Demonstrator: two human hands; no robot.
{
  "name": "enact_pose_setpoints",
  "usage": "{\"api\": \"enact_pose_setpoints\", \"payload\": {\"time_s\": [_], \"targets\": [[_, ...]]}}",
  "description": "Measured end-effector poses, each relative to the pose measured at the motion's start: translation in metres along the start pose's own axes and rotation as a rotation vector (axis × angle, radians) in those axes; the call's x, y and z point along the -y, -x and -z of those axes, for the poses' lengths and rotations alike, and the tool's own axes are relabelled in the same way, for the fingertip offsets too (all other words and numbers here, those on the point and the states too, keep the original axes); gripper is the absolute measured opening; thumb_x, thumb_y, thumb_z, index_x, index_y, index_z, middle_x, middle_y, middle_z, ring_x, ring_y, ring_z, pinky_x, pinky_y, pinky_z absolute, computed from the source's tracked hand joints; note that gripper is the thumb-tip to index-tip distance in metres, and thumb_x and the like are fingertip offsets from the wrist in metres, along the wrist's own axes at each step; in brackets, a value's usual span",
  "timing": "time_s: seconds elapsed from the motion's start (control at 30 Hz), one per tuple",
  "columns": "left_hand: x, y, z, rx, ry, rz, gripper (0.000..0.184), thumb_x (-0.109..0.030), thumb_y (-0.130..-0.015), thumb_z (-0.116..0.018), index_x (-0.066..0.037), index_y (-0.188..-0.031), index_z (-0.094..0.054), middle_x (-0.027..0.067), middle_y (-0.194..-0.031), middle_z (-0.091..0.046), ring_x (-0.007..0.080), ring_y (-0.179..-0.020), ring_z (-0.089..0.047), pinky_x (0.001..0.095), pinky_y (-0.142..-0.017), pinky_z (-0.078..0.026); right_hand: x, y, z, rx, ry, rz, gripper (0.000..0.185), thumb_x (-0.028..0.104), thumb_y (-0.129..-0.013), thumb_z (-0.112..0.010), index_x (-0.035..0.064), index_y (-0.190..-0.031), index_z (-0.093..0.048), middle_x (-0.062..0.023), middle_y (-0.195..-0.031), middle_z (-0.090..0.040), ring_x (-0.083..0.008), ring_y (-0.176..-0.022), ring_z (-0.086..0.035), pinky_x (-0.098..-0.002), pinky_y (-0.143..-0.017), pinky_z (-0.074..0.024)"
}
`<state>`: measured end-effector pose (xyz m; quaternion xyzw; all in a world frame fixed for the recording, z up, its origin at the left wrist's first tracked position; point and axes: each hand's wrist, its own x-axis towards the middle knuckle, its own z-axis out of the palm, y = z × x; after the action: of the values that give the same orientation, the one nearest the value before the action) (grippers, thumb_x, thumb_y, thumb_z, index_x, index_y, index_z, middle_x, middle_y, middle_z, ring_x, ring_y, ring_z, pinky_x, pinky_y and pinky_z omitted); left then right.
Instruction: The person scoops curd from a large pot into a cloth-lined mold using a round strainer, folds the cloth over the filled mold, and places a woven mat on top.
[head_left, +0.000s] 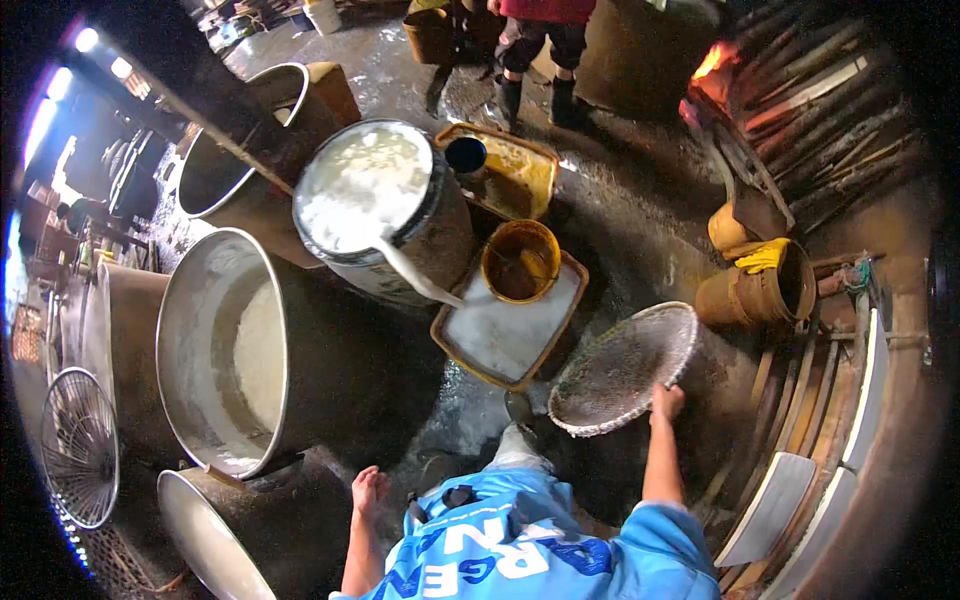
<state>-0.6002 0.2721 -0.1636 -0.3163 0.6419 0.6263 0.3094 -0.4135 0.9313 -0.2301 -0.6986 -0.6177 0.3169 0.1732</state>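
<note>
My right hand [667, 402] is closed on the rim of a round, shallow woven basket [625, 370], which is tilted with its inside facing up. My left hand [369, 489] hangs by my side with its fingers curled, and nothing shows in it. In front of me a tall drum [455, 225] is full of white, frothy stuff [365, 185]. A white streak, a spout or a pour, I cannot tell which, runs from the drum's rim to a rectangular tray [480, 370] with whitish liquid. A yellowish-brown bucket [521, 262] stands in that tray.
Large metal vats [284, 360] line my left, beside a round wire strainer [80, 447]. Behind the drum is a yellow tray [545, 180]. At right are a bucket [735, 297] with a yellow glove [763, 256], firewood, and a fire [712, 65]. A person in boots [562, 102] stands ahead.
</note>
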Motion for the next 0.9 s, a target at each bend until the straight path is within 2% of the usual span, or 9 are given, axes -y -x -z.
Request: {"api": "enact_pose_setpoints", "payload": {"time_s": [0.03,0.07,0.13,0.33,0.47,0.6,0.73,0.8,0.9], "targets": [[-0.002,0.011,-0.007,-0.022,-0.076,0.014,0.026,-0.023,-0.086,-0.053,-0.008,-0.108,-0.053,0.0059,-0.080,-0.061,0.0152,-0.060,-0.059,0.0234,-0.045,-0.041,0.004,-0.002,-0.008,0.075,-0.052,-0.163,0.013,0.008,-0.066,-0.060,-0.0023,-0.074,-0.057,-0.0120,-0.071,-0.061,-0.0244,-0.062,-0.058,-0.0385,-0.059,-0.0460],[-0.007,0.025,-0.011,-0.042,-0.147,0.026,0.024,-0.021,-0.086,-0.052,-0.009,-0.106,-0.054,0.0059,-0.080,-0.061,0.0146,-0.058,-0.058,0.0232,-0.044,-0.040,0.008,0.004,-0.029,-0.253,0.148,-0.203,0.018,0.010,-0.066,-0.061,-0.0023,-0.080,-0.060,-0.0175,-0.085,-0.064,-0.0313,-0.077,-0.062,-0.0409,-0.070,-0.0483],[-0.025,0.052,-0.027,-0.131,-0.272,0.058,0.023,-0.019,-0.086,-0.051,-0.009,-0.106,-0.055,0.0056,-0.079,-0.061,0.0147,-0.058,-0.057,0.0244,-0.045,-0.041,-0.021,-0.018,-0.041,0.016,0.226,-0.194,0.026,0.015,-0.066,-0.063,-0.0031,-0.084,-0.061,-0.0218,-0.093,-0.062,-0.0354,-0.088,-0.060,-0.0422,-0.077,-0.0474],[-0.038,0.081,-0.015,-0.252,-0.309,0.087,0.030,-0.025,-0.086,-0.050,-0.010,-0.112,-0.051,0.0070,-0.093,-0.061,0.0161,-0.066,-0.060,0.0265,-0.053,-0.045,-0.028,-0.014,-0.099,0.192,0.390,-0.184,0.034,0.023,-0.062,-0.065,-0.0015,-0.085,-0.060,-0.0237,-0.086,-0.062,-0.0386,-0.082,-0.060,-0.0423,-0.075,-0.0474],[-0.047,0.099,-0.029,-0.317,-0.266,0.044,0.029,-0.025,-0.086,-0.051,-0.009,-0.110,-0.051,0.0067,-0.091,-0.061,0.0159,-0.067,-0.060,0.0258,-0.052,-0.045,0.014,0.052,-0.170,0.114,0.369,-0.122,0.031,0.020,-0.063,-0.065,0.0009,-0.088,-0.063,-0.0214,-0.088,-0.063,-0.0349,-0.088,-0.060,-0.0408,-0.081,-0.0459],[-0.011,0.104,-0.009,-0.324,-0.018,-0.030,0.023,-0.020,-0.085,-0.051,-0.010,-0.106,-0.052,0.0064,-0.085,-0.061,0.0171,-0.062,-0.059,0.0260,-0.047,-0.044,0.041,0.131,-0.227,0.525,-0.088,0.310,0.027,0.014,-0.068,-0.063,0.0030,-0.092,-0.063,-0.0146,-0.085,-0.066,-0.0274,-0.082,-0.063,-0.0352,-0.074,-0.0483],[0.065,0.094,0.037,-0.389,0.229,0.048,0.023,-0.022,-0.085,-0.052,-0.012,-0.106,-0.053,0.0071,-0.085,-0.062,0.0189,-0.062,-0.061,0.0310,-0.049,-0.048,0.093,0.233,-0.257,1.038,-0.054,0.496,0.022,0.011,-0.070,-0.062,0.0059,-0.091,-0.065,-0.0089,-0.078,-0.066,-0.0207,-0.069,-0.064,-0.0327,-0.065,-0.0498],[0.101,0.090,0.063,-0.407,0.294,0.138,0.024,-0.024,-0.086,-0.053,-0.013,-0.107,-0.053,0.0068,-0.087,-0.062,0.0210,-0.064,-0.062,0.0333,-0.051,-0.049,0.156,0.304,-0.226,1.164,0.232,0.609,0.021,0.013,-0.069,-0.063,0.0071,-0.090,-0.065,-0.0085,-0.076,-0.066,-0.0188,-0.066,-0.063,-0.0326,-0.064,-0.0499],[0.153,0.087,0.080,-0.536,0.473,0.229,0.028,-0.025,-0.087,-0.047,-0.011,-0.111,-0.052,0.0088,-0.091,-0.062,0.0247,-0.068,-0.062,0.0357,-0.053,-0.050,0.198,0.417,-0.233,1.276,0.067,1.013,0.021,0.015,-0.072,-0.060,0.0061,-0.090,-0.064,-0.0088,-0.075,-0.066,-0.0143,-0.064,-0.062,-0.0303,-0.062,-0.0503]]}}
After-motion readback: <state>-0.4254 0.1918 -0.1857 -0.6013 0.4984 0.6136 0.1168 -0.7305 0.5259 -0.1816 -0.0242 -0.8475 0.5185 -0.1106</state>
